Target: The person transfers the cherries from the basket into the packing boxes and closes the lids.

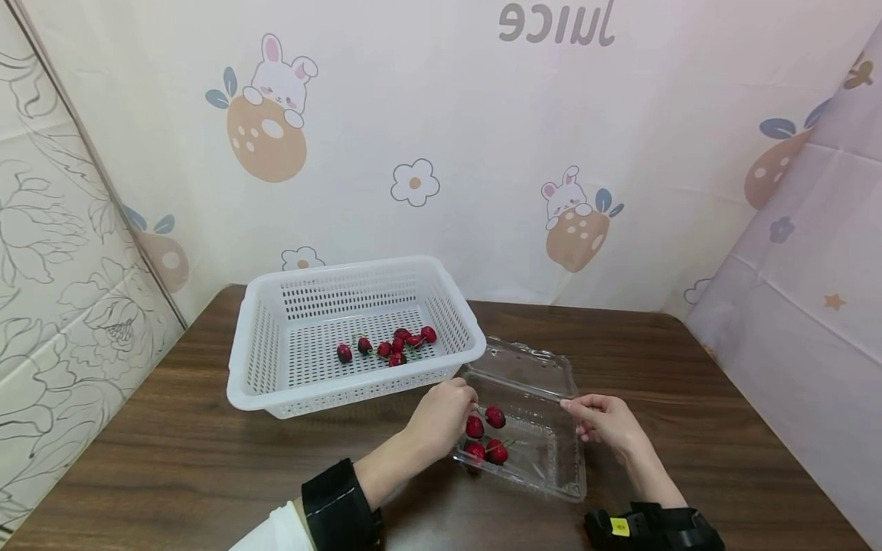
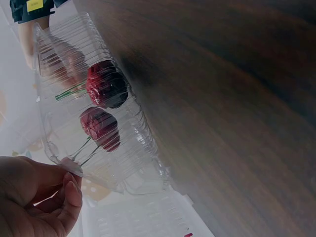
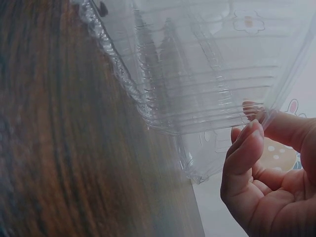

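A clear plastic clamshell box [image 1: 530, 451] is between my two hands, its lid [image 1: 530, 367] folded back on the far side. Several red cherries [image 1: 494, 417] with green stems lie gathered at the box's left end. My left hand [image 1: 441, 417] pinches the box's rim at the left side, near the basket; the left wrist view shows thumb and fingers [image 2: 73, 193] at the edge. On the opposite side my right hand [image 1: 609, 425] pinches the rim between thumb and fingertips [image 3: 254, 140]. Whether the box's underside touches the table cannot be told.
At the back left of the brown wooden table [image 1: 200, 459] stands a white perforated basket [image 1: 265, 398], with several dark red cherries [image 1: 397, 358] on its floor. Its front right corner is close to the box's lid. A printed curtain [image 1: 482, 252] hangs behind the table.
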Tool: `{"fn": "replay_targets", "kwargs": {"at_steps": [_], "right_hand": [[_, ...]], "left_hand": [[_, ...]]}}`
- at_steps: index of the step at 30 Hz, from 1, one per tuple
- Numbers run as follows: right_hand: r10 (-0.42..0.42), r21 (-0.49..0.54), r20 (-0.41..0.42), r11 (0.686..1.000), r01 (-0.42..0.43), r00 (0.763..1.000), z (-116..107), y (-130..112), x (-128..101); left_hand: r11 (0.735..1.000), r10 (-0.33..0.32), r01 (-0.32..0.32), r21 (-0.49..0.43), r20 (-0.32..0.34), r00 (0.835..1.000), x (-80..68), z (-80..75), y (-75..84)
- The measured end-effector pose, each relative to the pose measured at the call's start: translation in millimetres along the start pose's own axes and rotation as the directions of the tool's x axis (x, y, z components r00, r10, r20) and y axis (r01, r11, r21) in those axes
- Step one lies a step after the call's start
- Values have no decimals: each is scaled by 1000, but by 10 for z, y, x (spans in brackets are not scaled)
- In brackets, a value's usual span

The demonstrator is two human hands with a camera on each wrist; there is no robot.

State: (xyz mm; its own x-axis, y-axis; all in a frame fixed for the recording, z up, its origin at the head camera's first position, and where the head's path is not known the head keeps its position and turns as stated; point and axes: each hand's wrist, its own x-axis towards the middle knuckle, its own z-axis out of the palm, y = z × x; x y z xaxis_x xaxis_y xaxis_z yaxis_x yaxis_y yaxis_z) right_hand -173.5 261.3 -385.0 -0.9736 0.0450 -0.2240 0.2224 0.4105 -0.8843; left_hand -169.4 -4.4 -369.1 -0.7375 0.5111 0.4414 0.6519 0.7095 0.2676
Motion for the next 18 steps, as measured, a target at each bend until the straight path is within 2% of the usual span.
{"fn": "replay_targets", "kwargs": {"at_steps": [12,18], "right_hand": [[0,6,1,1000,0,1000,-3,4,-3],[-6,6,7,1000,6,1000,-1,-7,-12]], "left_hand": [[998,-29,23,65,90,995,47,112,60],[994,-40,28,108,109,993,62,149,71]]}}
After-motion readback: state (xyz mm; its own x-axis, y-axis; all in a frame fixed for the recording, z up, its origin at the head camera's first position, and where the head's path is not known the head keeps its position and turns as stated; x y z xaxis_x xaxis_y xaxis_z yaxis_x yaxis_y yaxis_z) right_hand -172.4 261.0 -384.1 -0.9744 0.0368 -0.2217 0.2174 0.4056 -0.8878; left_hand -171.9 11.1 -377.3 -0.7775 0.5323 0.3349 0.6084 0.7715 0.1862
